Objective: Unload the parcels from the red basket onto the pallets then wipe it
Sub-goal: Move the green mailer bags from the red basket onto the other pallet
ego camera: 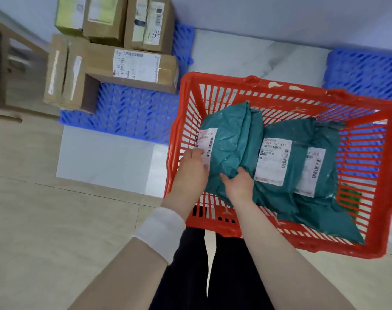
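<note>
Red basket point(224, 79) sits on the floor at the right of the frame, holding teal parcels point(302, 135). Left hand point(193, 163) grasps the leftmost parcel point(230, 135) at its labelled edge, and right hand point(237, 182) pinches its lower fold. Cardboard boxes point(132, 68) sit on the blue pallet point(128, 115) at upper left.

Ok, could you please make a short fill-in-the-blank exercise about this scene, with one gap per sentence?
1. The cardboard boxes stand on a ____ pallet.
2. The teal parcels lie inside the ____ basket.
3. The left hand and the right hand grip the leftmost parcel, which bears a ____ label.
Missing words: blue; red; white.
</note>
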`<state>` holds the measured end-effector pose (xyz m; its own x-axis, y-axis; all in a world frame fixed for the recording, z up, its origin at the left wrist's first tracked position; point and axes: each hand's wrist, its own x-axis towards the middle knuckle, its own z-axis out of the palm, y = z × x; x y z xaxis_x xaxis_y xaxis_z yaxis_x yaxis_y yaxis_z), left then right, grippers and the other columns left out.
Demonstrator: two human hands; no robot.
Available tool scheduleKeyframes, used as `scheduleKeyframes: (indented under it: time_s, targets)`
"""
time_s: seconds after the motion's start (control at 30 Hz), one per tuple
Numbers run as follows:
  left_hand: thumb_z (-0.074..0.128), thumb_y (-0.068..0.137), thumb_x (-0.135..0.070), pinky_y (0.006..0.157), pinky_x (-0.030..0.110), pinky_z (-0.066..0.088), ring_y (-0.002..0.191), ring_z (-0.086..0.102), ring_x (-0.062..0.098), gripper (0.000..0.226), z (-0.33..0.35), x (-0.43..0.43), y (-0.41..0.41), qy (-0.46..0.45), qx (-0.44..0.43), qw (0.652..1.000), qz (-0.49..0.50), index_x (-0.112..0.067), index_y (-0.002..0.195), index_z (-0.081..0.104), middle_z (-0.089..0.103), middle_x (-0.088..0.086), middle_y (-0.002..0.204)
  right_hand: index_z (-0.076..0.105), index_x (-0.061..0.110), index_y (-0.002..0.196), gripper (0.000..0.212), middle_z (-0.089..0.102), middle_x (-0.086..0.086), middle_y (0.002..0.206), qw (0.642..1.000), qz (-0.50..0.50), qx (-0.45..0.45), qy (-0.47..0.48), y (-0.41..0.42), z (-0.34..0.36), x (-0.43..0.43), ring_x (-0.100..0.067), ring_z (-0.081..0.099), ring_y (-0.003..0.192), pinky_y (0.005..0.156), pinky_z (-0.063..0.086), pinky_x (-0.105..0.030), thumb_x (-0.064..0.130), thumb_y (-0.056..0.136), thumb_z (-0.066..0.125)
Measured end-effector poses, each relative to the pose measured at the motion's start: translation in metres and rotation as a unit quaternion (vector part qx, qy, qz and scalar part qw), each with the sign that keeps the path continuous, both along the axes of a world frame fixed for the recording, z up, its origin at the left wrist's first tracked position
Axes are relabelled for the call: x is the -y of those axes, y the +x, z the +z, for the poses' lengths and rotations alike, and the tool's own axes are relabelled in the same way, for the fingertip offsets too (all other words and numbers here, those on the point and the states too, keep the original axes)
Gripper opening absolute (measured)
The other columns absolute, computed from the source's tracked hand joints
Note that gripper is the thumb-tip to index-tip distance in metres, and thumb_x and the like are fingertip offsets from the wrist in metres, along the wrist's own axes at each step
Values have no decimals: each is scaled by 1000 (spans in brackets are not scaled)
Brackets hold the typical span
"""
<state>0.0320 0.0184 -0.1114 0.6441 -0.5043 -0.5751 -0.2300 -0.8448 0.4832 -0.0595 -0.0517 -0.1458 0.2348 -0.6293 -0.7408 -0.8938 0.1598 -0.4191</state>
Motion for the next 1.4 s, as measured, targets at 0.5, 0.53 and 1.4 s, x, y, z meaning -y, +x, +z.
scheduleKeyframes:
  time_s: [0.5, 0.53, 1.4]
  targets:
    - [67, 69, -53, 91, 27, 50, 108, 59, 13, 72, 70, 7, -18, -140, -358, 910, 154, -22, 130, 44, 58, -1, 129, 59, 26, 103, 26, 67, 8, 108, 939, -201, 258, 103, -88, 124, 30, -6, 65, 98, 83, 54, -24, 4, 89, 55]
    - [66, 66, -57, 95, 32, 49, 107, 61, 15, 70, 73, 12, -24, -134, -370, 909, 138, -24, 125, 50, 61, 0, 125, 58, 25, 105, 27, 67, 7, 110, 934, -217, 265, 106, -95, 128, 31, -7, 65, 98, 81, 54, -22, 4, 89, 54]
    - [64, 84, -28, 96, 36, 46, 107, 60, 18, 39, 77, 308, -334, -230, -208, 938, 156, -10, 118, 54, 64, 5, 119, 61, 15, 110, 28, 69, -2, 104, 908, -332, 235, -102, -346, 114, 278, -17, 65, 95, 85, 53, -39, 20, 83, 65]
